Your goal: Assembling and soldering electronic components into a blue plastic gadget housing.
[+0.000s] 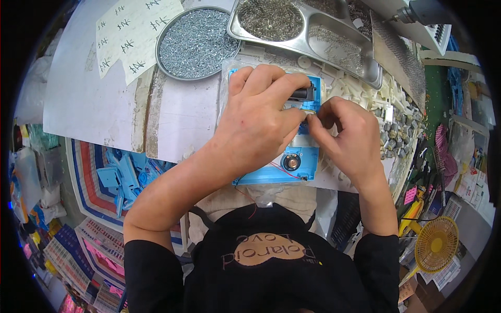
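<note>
A light-blue plastic housing (250,176) lies in front of me at the table's near edge, a round speaker-like part (290,162) in its lower right and thin red wires beside it. My left hand (261,117) is bent over the housing's upper part, fingers curled and thumb tip near the right hand's fingers. A black part (302,94) in the housing shows past its fingers. My right hand (348,133) reaches in from the right, thumb and forefinger pinched together at the housing's right side. Whatever lies between the fingertips is too small or hidden to name.
A round tray (237,52) of small silvery screws and a divided metal tray (302,48) stand at the back. White plastic pieces (360,93) lie heaped right, below a power screwdriver (417,13). Left, a striped bag (86,161) holds blue parts (125,169). A yellow fan (437,244) stands lower right.
</note>
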`<state>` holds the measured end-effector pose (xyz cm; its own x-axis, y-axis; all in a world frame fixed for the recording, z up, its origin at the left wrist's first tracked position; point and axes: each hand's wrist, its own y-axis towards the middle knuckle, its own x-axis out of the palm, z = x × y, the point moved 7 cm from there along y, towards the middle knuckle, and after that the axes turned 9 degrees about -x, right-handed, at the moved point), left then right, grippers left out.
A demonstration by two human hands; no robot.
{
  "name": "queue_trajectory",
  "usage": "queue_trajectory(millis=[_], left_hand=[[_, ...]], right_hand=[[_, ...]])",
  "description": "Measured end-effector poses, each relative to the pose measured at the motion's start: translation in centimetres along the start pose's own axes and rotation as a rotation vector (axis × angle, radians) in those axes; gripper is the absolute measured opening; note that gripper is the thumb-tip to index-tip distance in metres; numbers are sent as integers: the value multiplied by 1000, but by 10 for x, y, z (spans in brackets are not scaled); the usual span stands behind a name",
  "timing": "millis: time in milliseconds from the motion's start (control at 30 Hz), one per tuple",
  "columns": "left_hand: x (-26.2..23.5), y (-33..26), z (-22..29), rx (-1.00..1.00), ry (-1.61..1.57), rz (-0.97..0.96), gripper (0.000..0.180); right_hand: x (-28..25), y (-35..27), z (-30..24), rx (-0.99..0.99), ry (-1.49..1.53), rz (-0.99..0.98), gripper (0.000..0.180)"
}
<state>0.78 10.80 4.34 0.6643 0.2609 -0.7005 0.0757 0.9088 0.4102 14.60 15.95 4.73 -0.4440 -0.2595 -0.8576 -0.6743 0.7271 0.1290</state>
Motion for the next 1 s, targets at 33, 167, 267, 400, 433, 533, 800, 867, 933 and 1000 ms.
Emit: queue_trajectory(millis=[33, 167, 267, 400, 433, 533, 800, 867, 933, 1000], left_hand=[[0, 0, 0, 1, 4, 1, 20], [1, 1, 0, 2, 8, 5, 20], [0, 0, 0, -1, 10, -7, 20], [1, 0, -1, 6, 6, -17, 21], [1, 0, -1, 7, 6, -19, 21], [1, 0, -1, 15, 1, -22, 21], [1, -1, -1, 31, 0, -9, 20], [2, -2, -1, 33, -4, -9, 19], [2, -1, -1, 35, -4, -15, 18], [2, 2, 0, 35, -7, -23, 17]], right_hand=[[0, 1, -3, -19, -49, 9, 22], [-1, 4, -8, -51, -166, 8, 19], [-1, 3, 1, 51, 6, -22, 18], [2, 0, 15, 191, 235, -75, 17], [4, 0, 17, 203, 254, -103, 17], [5, 4, 17, 152, 208, -158, 16], [9, 13, -18, -128, -300, -254, 19], [10, 12, -18, -115, -316, -246, 17], [10, 12, -20, -137, -328, -248, 16], [8, 17, -22, -197, -340, -266, 15]])
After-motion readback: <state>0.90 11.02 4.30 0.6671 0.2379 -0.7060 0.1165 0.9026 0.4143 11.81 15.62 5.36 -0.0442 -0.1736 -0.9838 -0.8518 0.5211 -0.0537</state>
